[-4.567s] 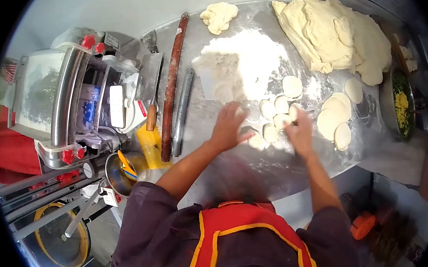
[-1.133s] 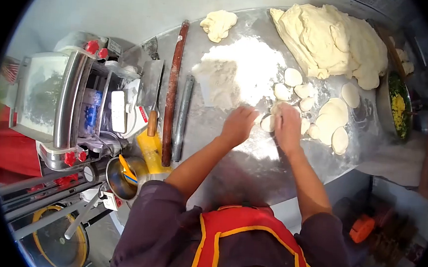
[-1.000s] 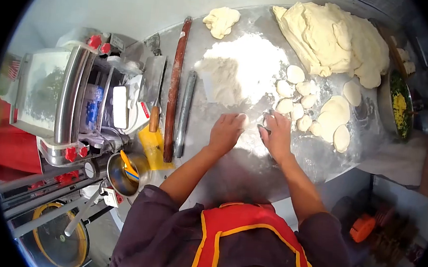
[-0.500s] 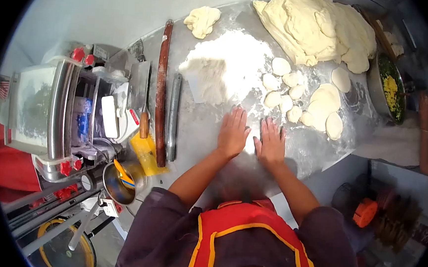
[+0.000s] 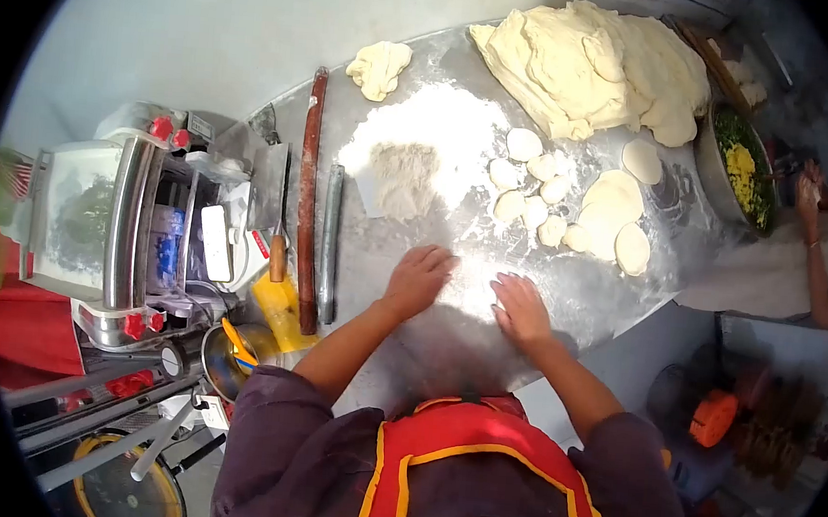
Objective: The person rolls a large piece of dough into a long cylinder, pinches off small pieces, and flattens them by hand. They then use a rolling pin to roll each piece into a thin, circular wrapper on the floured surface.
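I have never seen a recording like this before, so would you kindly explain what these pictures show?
There is no machine arm here: a person works with two bare hands. Every picture comes from one camera on that person's head, looking forward and down.

The left hand and right hand are low over the metal table, palms down, fingers open. Neither shows anything held, though the palms are hidden.

Beyond them lie flour, small dough pieces, flat rounds and a big dough mass. To the left are a red rod and a grey rod; at the far right, a bowl of green and yellow food.
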Demonstrator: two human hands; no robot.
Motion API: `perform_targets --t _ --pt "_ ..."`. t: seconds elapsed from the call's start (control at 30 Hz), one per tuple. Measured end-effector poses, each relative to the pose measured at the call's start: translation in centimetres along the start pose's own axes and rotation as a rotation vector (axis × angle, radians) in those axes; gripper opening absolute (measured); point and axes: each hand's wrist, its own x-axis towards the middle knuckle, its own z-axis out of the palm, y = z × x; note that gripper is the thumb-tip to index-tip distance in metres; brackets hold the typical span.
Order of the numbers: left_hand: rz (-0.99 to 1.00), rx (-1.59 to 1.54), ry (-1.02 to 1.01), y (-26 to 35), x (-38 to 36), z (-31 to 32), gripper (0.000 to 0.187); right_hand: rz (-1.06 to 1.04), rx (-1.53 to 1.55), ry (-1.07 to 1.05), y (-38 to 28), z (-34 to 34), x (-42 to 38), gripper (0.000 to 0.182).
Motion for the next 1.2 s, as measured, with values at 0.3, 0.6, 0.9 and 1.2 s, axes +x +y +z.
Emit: perform_targets --t 0.3,0.6,0.9,1.2 --pt "0.038 -0.055 0.196 4.0 14.1 2.3 0.034 0.455 -0.445 0.211 4.4 -5.6 8.2 0.041" --pt "-0.386 -0.220 -0.104 4.6 7.4 0.3 0.034 0.149 0.024 0.330 -2.3 -1.6 4.5 0.042" --pt "-0.177 0.019 0.170 3.0 5.1 -1.7 0.026 0.090 0.014 0.180 -3.0 -1.8 6.9 0.032" --pt "-0.283 0.053 0.095 4.0 6.4 2.0 0.047 0.295 -0.202 0.203 -3.7 1.5 9.5 0.056"
